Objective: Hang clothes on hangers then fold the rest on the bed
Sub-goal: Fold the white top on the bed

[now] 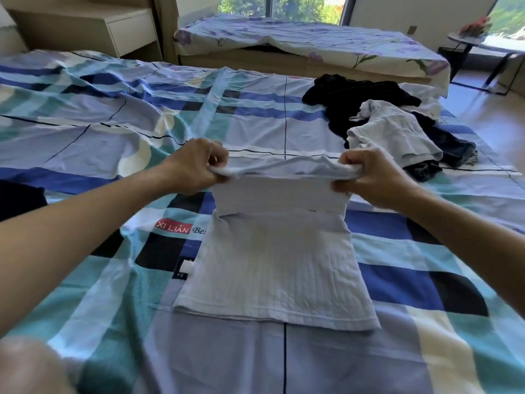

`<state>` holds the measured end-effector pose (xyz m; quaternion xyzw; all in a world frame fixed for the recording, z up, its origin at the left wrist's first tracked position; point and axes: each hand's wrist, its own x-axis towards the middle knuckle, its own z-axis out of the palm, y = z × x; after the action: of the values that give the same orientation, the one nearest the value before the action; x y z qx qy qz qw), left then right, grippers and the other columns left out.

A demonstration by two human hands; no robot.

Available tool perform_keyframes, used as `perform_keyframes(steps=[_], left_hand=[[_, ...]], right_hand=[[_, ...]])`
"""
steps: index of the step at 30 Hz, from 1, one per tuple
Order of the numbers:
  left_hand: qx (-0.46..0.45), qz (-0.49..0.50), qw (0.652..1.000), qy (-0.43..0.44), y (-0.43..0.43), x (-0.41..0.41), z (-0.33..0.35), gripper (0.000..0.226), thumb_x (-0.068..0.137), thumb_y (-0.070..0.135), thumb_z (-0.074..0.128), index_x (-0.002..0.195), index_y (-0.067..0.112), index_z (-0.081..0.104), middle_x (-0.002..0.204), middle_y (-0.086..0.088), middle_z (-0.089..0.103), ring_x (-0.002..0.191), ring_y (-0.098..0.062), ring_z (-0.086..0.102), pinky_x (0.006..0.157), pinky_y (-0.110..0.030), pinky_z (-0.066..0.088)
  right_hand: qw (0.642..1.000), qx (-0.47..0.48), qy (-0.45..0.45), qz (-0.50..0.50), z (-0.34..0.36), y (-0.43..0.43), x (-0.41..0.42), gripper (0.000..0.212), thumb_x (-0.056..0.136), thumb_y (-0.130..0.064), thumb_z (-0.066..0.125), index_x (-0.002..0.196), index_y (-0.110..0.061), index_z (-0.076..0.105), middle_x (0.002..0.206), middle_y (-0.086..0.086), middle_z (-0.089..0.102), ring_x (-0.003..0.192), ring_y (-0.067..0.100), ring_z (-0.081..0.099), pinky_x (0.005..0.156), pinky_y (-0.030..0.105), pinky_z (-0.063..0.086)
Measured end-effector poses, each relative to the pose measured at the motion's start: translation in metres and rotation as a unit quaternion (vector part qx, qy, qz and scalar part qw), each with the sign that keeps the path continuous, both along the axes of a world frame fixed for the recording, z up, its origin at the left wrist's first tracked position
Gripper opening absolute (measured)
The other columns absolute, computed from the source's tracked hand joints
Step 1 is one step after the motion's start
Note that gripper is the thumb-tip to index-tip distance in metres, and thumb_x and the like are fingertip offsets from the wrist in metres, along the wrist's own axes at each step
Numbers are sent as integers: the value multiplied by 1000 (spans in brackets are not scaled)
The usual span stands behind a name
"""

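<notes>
A white ribbed shirt [272, 268] lies flat on the bed [85, 143], its sides folded in to a narrow strip. Its far end is lifted off the sheet. My left hand [196, 166] pinches the left corner of that raised end, and my right hand [372, 177] pinches the right corner, so the cloth sags between them. The near hem rests on the checked blue and teal sheet.
A heap of clothes lies at the right of the bed: a black garment [358, 95], a white one [395, 135] and dark jeans [451, 146]. A dark cloth [20, 197] shows at the left edge. A bench with a floral cover [298, 41] stands beyond.
</notes>
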<state>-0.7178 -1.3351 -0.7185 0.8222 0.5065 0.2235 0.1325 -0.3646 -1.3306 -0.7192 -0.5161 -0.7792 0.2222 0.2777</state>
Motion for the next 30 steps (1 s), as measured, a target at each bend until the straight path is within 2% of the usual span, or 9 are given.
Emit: perform_keyframes(steps=[7, 14, 18, 20, 22, 24, 26, 27, 30], left_hand=[[-51, -163, 980, 106, -78, -12, -36, 41, 73, 31, 64, 59, 22, 27, 62, 2, 37, 55, -11, 30, 52, -21, 25], [-124, -200, 926, 295, -115, -3, -53, 23, 70, 18, 56, 65, 17, 34, 73, 1, 48, 68, -14, 39, 63, -29, 31], [-190, -198, 928, 251, -121, 2, -44, 36, 81, 57, 57, 71, 22, 52, 74, 5, 56, 69, -12, 51, 66, -30, 44], [-151, -179, 953, 190, -119, 10, -44, 31, 89, 57, 50, 78, 28, 55, 80, 9, 56, 77, -8, 53, 73, -30, 45], [-40, -145, 979, 138, -114, 22, -50, 24, 94, 50, 43, 89, 33, 59, 90, 13, 54, 86, -6, 50, 81, -30, 43], [26, -103, 989, 103, -108, 38, -58, 31, 96, 45, 38, 107, 30, 62, 105, 12, 55, 99, -11, 51, 88, -35, 42], [46, -76, 990, 112, -105, 52, -71, 48, 95, 52, 36, 130, 27, 56, 130, 5, 53, 121, -18, 49, 100, -39, 41], [33, -72, 987, 138, -105, 59, -78, 61, 94, 61, 33, 143, 26, 46, 147, 2, 45, 137, -22, 40, 110, -41, 36], [-52, -79, 963, 253, -109, 67, -101, 100, 83, 87, 18, 160, 27, -5, 167, 4, -14, 152, -16, -18, 125, -46, 0]], right_hand=[[970, -11, -181, 162, -18, -83, 0, 36, 69, -14, 84, 65, -25, 49, 69, -8, 51, 63, 8, 48, 59, 24, 35], [827, -156, -477, 252, -34, -116, -11, 25, 79, -25, 75, 89, -31, 53, 101, -9, 50, 100, 19, 52, 78, 34, 41], [763, -236, -561, 217, -15, -115, -23, 31, 74, -40, 82, 93, -27, 61, 106, -4, 61, 98, 21, 57, 75, 35, 44], [804, -243, -515, 172, -2, -113, -29, 23, 79, -39, 77, 85, -25, 59, 93, -3, 64, 86, 20, 59, 69, 34, 45], [892, -147, -412, 116, -2, -109, -37, 24, 87, -35, 69, 76, -26, 49, 82, -5, 56, 75, 16, 51, 63, 33, 39], [967, -14, -249, 56, -16, -112, -52, 16, 93, -41, 60, 88, -29, 51, 95, -8, 53, 85, 15, 49, 71, 31, 39], [976, 18, -211, 42, -41, -118, -62, 47, 93, -60, 42, 127, -29, 52, 135, 0, 49, 124, 21, 45, 101, 37, 39], [967, -6, -251, 55, -57, -121, -64, 73, 90, -72, 27, 148, -30, 37, 158, 3, 30, 146, 24, 27, 117, 41, 27], [935, -78, -340, 59, -89, -124, -59, 100, 72, -86, -5, 158, -35, -11, 165, -3, -26, 151, 18, -29, 124, 50, -10]])
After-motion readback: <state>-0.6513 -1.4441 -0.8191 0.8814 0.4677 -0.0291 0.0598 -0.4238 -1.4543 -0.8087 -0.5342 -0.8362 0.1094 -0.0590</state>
